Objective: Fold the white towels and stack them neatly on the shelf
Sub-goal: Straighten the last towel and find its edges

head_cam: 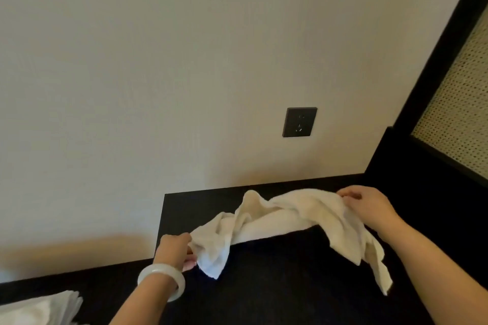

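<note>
White towel (285, 216) rumpled, stretched across dark bench (290, 285): left grip (175, 248) pinches near left corner, right grip (367, 204) pinches far right edge. Folded towel stack (39, 309) near left. Black socket (299, 122) on wall (158, 60).

Left hand (174, 248) low, near; right hand (369, 204) farther out; both pinching towel (290, 210), forearms outstretched.

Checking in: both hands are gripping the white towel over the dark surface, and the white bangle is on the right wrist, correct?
Not quite. In the head view the white bangle sits on the left wrist, not the right. The rest holds: the left hand and the right hand both grip the white towel over the dark surface.
</note>
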A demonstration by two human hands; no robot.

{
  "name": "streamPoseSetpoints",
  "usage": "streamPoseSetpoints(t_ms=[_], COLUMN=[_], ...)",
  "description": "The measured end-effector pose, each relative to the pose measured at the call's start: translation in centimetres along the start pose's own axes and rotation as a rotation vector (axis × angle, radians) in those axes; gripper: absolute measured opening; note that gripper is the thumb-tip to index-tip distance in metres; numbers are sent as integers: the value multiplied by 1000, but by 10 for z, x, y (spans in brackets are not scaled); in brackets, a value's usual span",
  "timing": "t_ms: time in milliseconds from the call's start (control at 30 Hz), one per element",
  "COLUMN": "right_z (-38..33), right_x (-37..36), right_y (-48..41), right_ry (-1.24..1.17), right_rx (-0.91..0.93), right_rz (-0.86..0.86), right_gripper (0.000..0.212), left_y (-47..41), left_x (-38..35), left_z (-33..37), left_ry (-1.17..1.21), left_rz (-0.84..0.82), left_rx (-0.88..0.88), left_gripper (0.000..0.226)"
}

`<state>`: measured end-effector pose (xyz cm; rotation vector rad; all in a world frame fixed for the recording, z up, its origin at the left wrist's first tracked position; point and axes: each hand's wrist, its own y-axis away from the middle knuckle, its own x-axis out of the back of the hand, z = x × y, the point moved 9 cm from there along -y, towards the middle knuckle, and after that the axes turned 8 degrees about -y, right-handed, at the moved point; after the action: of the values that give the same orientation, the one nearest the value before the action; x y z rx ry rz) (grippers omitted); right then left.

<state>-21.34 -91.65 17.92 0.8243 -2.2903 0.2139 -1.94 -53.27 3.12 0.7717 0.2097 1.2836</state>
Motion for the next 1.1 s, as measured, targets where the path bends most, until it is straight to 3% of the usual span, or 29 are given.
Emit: streamPoseSetpoints(t_ms=[100, 233, 300, 367, 433, 533, 567, 667, 767, 833, 933, 1033, 1100], right_z=[22, 36, 39, 46, 55, 66, 69, 60, 19, -8, -23, -15, -12], right_x=[-33, -76, -99, -119, -121, -107, -102, -78, -44, -33, -41, -51, -58], right_y=[-7, 3, 10, 15, 11, -10, -21, -54, -73, -86, -104, -95, -74], right_ry=[102, 193, 305, 414, 475, 478, 422, -9, -536, -740, -697, -359, -226], right_rx=[-17, 63, 129, 195, 199, 170, 152, 51, -22, -40, -4, 83, 168], right_rz=[-84, -230, -326, -406, -378, -307, -301, -295, -319, -337, -251, -104, -61], right_gripper=[21, 15, 10, 36, 45, 14, 7, 16, 19, 15, 4, 9, 5], left_y=[20, 42, 40, 35, 24, 12, 10, 6, 27, 39, 34, 20, 20], left_x=[-9, -62, -89, -110, -123, -130, -130, -121, -106, -94, -87, -91, -96], left_z=[29, 62, 74, 80, 78, 77, 80, 94, 134, 164, 178, 151, 131], left_ry=[-476, -716, -779, -806, -962, -1210, -1212, -965, -657, -519, -421, -477, -547], left_rz=[196, 197, 169, 152, 181, 209, 202, 129, 94, 152, 182, 184, 216], left_rx=[-352, -608, -639, -621, -530, -458, -450, -456, -607, -702, -674, -570, -568], left_gripper=[36, 25, 24, 31, 48, 44, 35, 16, 12, 9, 8, 36, 30])
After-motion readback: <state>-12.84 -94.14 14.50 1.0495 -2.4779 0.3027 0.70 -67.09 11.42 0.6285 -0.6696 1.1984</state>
